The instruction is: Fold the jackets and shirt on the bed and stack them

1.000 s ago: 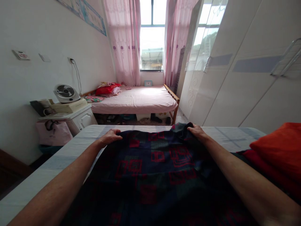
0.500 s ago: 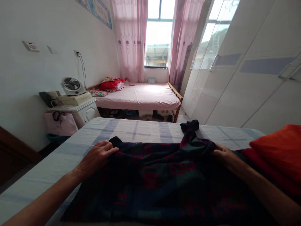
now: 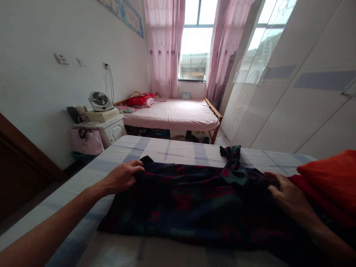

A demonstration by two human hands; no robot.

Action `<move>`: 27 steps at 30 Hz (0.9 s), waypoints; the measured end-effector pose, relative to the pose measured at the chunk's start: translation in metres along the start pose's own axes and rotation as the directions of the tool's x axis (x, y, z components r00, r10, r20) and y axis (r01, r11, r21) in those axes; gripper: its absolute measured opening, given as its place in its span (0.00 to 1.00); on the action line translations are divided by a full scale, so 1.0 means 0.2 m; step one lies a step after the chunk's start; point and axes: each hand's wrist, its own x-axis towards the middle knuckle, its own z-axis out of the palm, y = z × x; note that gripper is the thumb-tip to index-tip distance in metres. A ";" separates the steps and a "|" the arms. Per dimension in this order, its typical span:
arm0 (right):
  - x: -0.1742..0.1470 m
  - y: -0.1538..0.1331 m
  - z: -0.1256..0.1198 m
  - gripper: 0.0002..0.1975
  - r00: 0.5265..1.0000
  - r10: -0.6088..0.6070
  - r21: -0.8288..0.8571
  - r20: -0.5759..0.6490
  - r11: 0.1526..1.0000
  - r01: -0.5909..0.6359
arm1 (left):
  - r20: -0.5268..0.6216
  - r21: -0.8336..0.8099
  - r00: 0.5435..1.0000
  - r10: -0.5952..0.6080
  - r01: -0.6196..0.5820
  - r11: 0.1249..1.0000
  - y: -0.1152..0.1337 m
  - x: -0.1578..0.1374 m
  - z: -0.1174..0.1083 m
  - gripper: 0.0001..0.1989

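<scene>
A dark shirt (image 3: pixel 189 200) with navy, green and red patches lies spread over the bed in front of me. One sleeve (image 3: pixel 232 157) is bunched and sticks out past its far edge. My left hand (image 3: pixel 126 176) is closed on the shirt's far left corner, its fingertips bent at the cloth. At the right end of the shirt, my right hand (image 3: pixel 289 193) has thumb and fingers apart, close against the dark cloth. The shirt's lower right part runs into shadow under my right forearm.
Folded orange cloth (image 3: pixel 330 178) and red cloth lie at the right on the striped bed sheet (image 3: pixel 164 148). Beyond stand a second bed (image 3: pixel 172 115) with pink bedding, a white cabinet (image 3: pixel 111 128) with a fan (image 3: pixel 100 101), and white wardrobes (image 3: pixel 292 107).
The shirt's near edge has moved away from me, baring sheet in front. My right hand has loosened its fingers from the cloth. The camera view has turned slightly left.
</scene>
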 end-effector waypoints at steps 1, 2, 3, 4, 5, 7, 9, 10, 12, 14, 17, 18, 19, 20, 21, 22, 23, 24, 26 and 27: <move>0.00 -0.05 0.00 0.22 0.997 -0.054 -0.044 -0.059 0.998 0.052 | -0.011 -0.078 0.998 -0.054 0.053 0.996 -0.01 0.03 -0.02 0.21; 0.01 -0.11 0.01 0.21 0.990 -0.114 -0.068 -0.078 0.992 0.109 | -0.018 -0.135 0.995 -0.100 0.097 0.986 -0.01 0.06 -0.03 0.20; 0.02 -0.17 0.04 0.20 0.982 -0.176 -0.083 -0.075 0.982 0.170 | -0.017 -0.168 0.991 -0.130 0.126 0.978 -0.01 0.11 -0.04 0.20; 0.04 -0.23 0.07 0.19 0.969 -0.240 -0.091 -0.055 0.968 0.235 | -0.007 -0.178 0.990 -0.141 0.137 0.974 -0.02 0.15 -0.03 0.20; 0.05 -0.29 0.12 0.18 0.953 -0.301 -0.091 -0.022 0.950 0.298 | 0.013 -0.173 0.991 -0.133 0.133 0.976 -0.02 0.20 -0.01 0.20; 0.10 -0.38 0.24 0.18 0.917 -0.392 -0.085 0.069 0.914 0.397 | 0.071 -0.157 0.992 -0.106 0.116 0.981 -0.03 0.29 0.04 0.18; 0.14 -0.43 0.38 0.17 0.881 -0.432 -0.112 0.191 0.883 0.457 | 0.123 -0.145 0.987 -0.102 0.119 0.982 -0.04 0.35 0.08 0.15; 0.16 -0.44 0.44 0.17 0.865 -0.431 -0.140 0.255 0.869 0.474 | 0.139 -0.141 0.984 -0.110 0.129 0.982 -0.05 0.36 0.10 0.13; 0.19 -0.45 0.53 0.15 0.848 -0.405 -0.200 0.343 0.850 0.487 | 0.152 -0.146 0.979 -0.137 0.159 0.976 -0.06 0.37 0.11 0.08; 0.21 -0.44 0.57 0.13 0.849 -0.379 -0.227 0.368 0.849 0.477 | 0.149 -0.181 0.975 -0.163 0.189 0.965 -0.07 0.36 0.09 0.03; 0.24 -0.42 0.56 0.09 0.854 -0.367 -0.198 0.368 0.867 0.457 | 0.147 -0.303 0.968 -0.204 0.241 0.922 -0.09 0.33 0.02 0.06; 0.25 -0.41 0.55 0.10 0.855 -0.364 -0.183 0.369 0.873 0.451 | 0.155 -0.356 0.962 -0.224 0.266 0.896 -0.10 0.32 0.00 0.09; 0.27 -0.41 0.54 0.11 0.857 -0.359 -0.159 0.370 0.884 0.439 | 0.169 -0.412 0.954 -0.249 0.297 0.862 -0.11 0.30 -0.02 0.13; 0.28 -0.40 0.52 0.12 0.860 -0.351 -0.124 0.370 0.899 0.420 | 0.188 -0.466 0.943 -0.275 0.332 0.820 -0.12 0.29 -0.04 0.18; 0.29 -0.39 0.52 0.13 0.865 -0.339 -0.081 0.370 0.916 0.394 | 0.211 -0.516 0.930 -0.300 0.367 0.774 -0.12 0.27 -0.05 0.22; 0.29 -0.38 0.52 0.14 0.871 -0.325 -0.037 0.368 0.931 0.364 | 0.233 -0.561 0.917 -0.324 0.399 0.725 -0.13 0.26 -0.05 0.25; 0.30 -0.38 0.52 0.14 0.877 -0.311 0.003 0.366 0.943 0.333 | 0.255 -0.597 0.903 -0.345 0.428 0.678 -0.14 0.25 -0.05 0.27; 0.29 -0.37 0.53 0.14 0.884 -0.296 0.034 0.360 0.952 0.305 | 0.276 -0.625 0.890 -0.363 0.453 0.636 -0.14 0.24 -0.04 0.28; 0.29 -0.37 0.55 0.13 0.896 -0.276 0.059 0.347 0.960 0.273 | 0.312 -0.654 0.864 -0.395 0.497 0.570 -0.17 0.21 -0.01 0.28; 0.28 -0.36 0.56 0.14 0.900 -0.270 0.065 0.343 0.962 0.264 | 0.324 -0.658 0.850 -0.415 0.518 0.547 -0.18 0.20 0.01 0.29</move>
